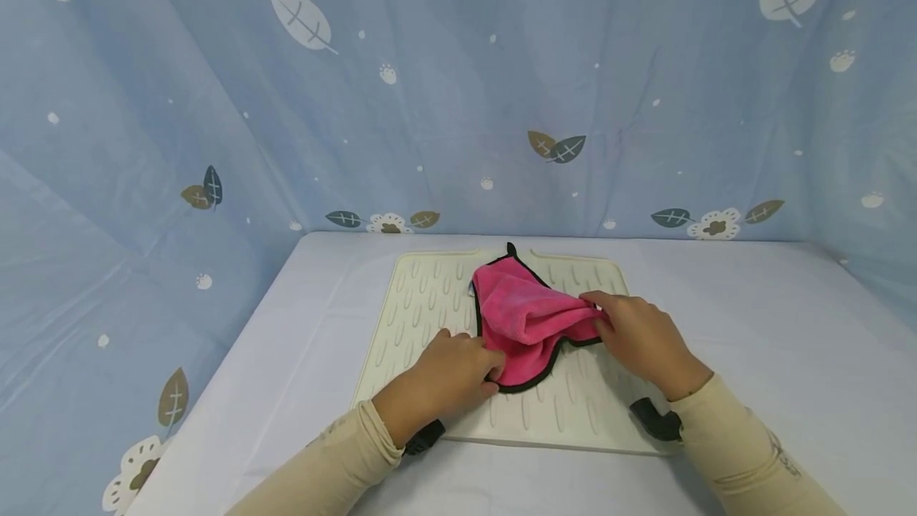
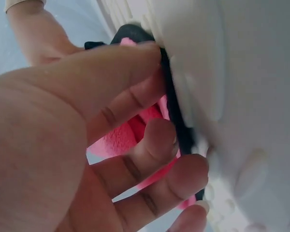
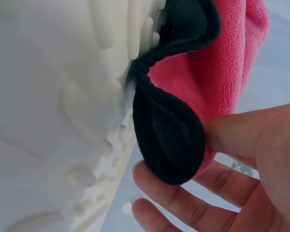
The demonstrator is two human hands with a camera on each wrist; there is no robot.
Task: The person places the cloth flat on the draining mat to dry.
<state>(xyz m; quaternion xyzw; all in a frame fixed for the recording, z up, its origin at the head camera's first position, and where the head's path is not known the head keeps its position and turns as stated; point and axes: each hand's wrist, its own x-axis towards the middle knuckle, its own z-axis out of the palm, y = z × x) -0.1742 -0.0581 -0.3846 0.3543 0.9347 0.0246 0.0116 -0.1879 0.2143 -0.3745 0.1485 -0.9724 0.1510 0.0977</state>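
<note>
A pink cloth [image 1: 526, 313] with a black edge lies partly folded on a cream ribbed mat [image 1: 423, 301]. My left hand [image 1: 458, 369] pinches the cloth's near left corner, thumb and fingers curled on the pink cloth [image 2: 121, 137] against the mat [image 2: 232, 72]. My right hand [image 1: 634, 333] pinches the cloth's right corner. In the right wrist view, the thumb presses the pink cloth [image 3: 217, 72] and its black hem [image 3: 169, 130] hangs over the fingers [image 3: 183, 203], beside the mat [image 3: 63, 96].
The mat sits in the middle of a white table [image 1: 774, 325]. A blue curtain with leaf prints [image 1: 458, 86] closes off the back and both sides. Dark wrist straps [image 1: 655, 419] show near the mat's front edge.
</note>
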